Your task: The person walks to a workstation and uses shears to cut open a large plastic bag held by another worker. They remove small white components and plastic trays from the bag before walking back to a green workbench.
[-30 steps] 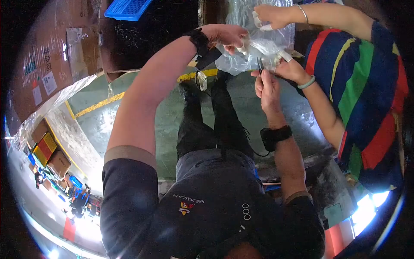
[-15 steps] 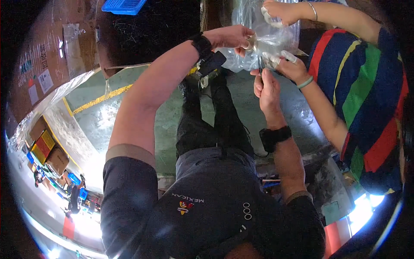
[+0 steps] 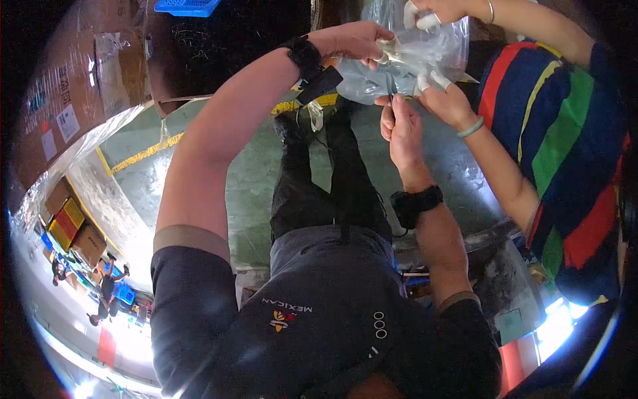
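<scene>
My left hand (image 3: 359,41), near the top of the head view, pinches the gathered neck of a clear plastic bag (image 3: 372,90). Just below it, my right hand (image 3: 404,130) is closed around a small bladed tool (image 3: 390,82). Its grey, pointed blade stands upright in front of the bag, beneath the gathered part; whether it touches the plastic I cannot tell. A co-worker's far hand (image 3: 442,10) and near hand (image 3: 446,100), with white coverings on some fingertips, are at the bag's right side. The tool's handle is mostly hidden in my fingers.
Close on the right stands the co-worker in a striped shirt (image 3: 558,126). Cardboard boxes (image 3: 80,86) wrapped in film are at the far left. A blue plastic basket (image 3: 187,6) sits on a dark surface at the top. A yellow line (image 3: 149,154) crosses the floor.
My right hand and the bladed tool have shifted a little left, so the blade shows more clearly. My left forearm has moved slightly left and away, still pinching the bag.
</scene>
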`<state>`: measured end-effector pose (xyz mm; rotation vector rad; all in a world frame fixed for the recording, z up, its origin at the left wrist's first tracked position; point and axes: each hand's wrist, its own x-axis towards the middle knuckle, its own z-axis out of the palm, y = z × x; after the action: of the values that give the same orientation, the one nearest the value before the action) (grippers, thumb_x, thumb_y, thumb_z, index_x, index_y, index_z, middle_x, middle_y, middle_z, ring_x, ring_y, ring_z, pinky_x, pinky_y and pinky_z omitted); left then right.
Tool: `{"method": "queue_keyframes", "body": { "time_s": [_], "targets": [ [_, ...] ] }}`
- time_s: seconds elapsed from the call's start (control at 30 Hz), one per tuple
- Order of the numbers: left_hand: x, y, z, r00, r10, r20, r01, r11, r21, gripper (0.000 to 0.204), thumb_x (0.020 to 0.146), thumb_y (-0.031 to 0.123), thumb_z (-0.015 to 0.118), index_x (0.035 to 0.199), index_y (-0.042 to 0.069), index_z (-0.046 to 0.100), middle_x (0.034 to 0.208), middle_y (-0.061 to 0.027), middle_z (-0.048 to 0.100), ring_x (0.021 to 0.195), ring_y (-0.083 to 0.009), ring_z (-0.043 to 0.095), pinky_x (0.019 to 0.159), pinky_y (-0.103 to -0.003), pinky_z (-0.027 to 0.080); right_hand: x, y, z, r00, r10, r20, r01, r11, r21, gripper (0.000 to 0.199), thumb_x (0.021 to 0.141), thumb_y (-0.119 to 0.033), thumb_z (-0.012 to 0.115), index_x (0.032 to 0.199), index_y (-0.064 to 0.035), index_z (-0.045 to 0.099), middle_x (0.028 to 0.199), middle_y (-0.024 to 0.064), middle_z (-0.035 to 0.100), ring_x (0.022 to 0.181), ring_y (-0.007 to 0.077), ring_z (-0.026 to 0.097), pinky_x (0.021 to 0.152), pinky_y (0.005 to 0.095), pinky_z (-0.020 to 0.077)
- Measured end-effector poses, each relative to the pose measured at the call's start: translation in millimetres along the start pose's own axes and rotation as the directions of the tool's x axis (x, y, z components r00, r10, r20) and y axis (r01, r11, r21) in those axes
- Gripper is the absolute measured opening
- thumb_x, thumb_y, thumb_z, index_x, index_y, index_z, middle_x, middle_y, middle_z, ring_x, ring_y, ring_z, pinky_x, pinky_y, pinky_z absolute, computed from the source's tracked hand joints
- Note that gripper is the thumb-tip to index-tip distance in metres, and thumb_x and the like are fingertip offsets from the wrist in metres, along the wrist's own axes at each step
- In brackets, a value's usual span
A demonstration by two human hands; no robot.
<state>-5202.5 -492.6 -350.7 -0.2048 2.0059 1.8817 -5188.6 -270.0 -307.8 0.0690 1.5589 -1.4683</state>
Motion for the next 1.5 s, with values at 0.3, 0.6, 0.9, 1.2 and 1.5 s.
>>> {"method": "queue_keyframes", "body": {
  "time_s": [0.3,0.6,0.9,1.2,1.5],
  "targets": [
    [4,-3,-3,0.994,-0.059,-0.093,0.065,0.996,0.058,0.046,0.08,0.004,0.051,0.126,0.0,0.053,0.067,-0.0018,0.054,0.055,-0.0107,0.051,0.05,-0.028,0.043,4,-6,-9,0.991,-0.055,-0.125,0.06,0.997,0.037,0.039,0.099,-0.037,0.046,0.092,-0.0019,0.062,0.058,-0.0065,0.037,0.047,0.0031,0.031,0.041,0.0209,0.0242],
    [16,6,-6,0.996,-0.059,0.071,0.052,0.994,0.101,0.033,0.083,0.017,0.053,0.109,-0.001,0.06,0.065,-0.0037,0.055,0.052,-0.0119,0.05,0.047,-0.029,0.042,3,-2,-10,0.994,-0.053,-0.095,0.056,0.998,0.036,0.039,0.1,-0.036,0.047,0.092,-0.0017,0.062,0.058,-0.0059,0.038,0.046,0.0036,0.03,0.041,0.021,0.0239],
    [19,6,14,0.987,-0.104,0.124,0.127,0.971,-0.202,0.038,0.087,0.018,0.047,0.119,-0.001,0.055,0.063,-0.0063,0.06,0.051,-0.0112,0.058,0.048,-0.027,0.046,-9,-11,-20,0.996,-0.046,-0.072,0.047,0.999,0.021,0.043,0.1,-0.04,0.043,0.095,-0.0007,0.06,0.059,-0.0051,0.037,0.048,0.0039,0.031,0.042,0.0203,0.0243],
    [31,1,7,0.956,-0.137,0.258,0.157,0.986,-0.059,0.045,0.084,0.013,0.05,0.127,0.001,0.052,0.091,-0.0119,0.067,0.067,-0.0181,0.067,0.064,-0.03,0.056,-9,-12,-23,0.996,-0.011,-0.093,0.013,1.0,0.025,0.042,0.1,-0.038,0.043,0.095,0.0003,0.059,0.058,-0.0044,0.037,0.047,0.0045,0.03,0.042,0.0205,0.0246],
    [16,-1,37,0.998,0.041,0.054,-0.043,0.998,0.038,0.027,0.075,0.012,0.065,0.1,0.001,0.064,0.079,-0.0115,0.068,0.074,-0.0219,0.069,0.064,-0.033,0.054,-9,-14,-24,0.996,-0.037,-0.079,0.04,0.999,0.037,0.042,0.1,-0.039,0.043,0.095,-0.0002,0.06,0.058,-0.0044,0.037,0.047,0.0049,0.03,0.042,0.021,0.0251]
  ]
}}
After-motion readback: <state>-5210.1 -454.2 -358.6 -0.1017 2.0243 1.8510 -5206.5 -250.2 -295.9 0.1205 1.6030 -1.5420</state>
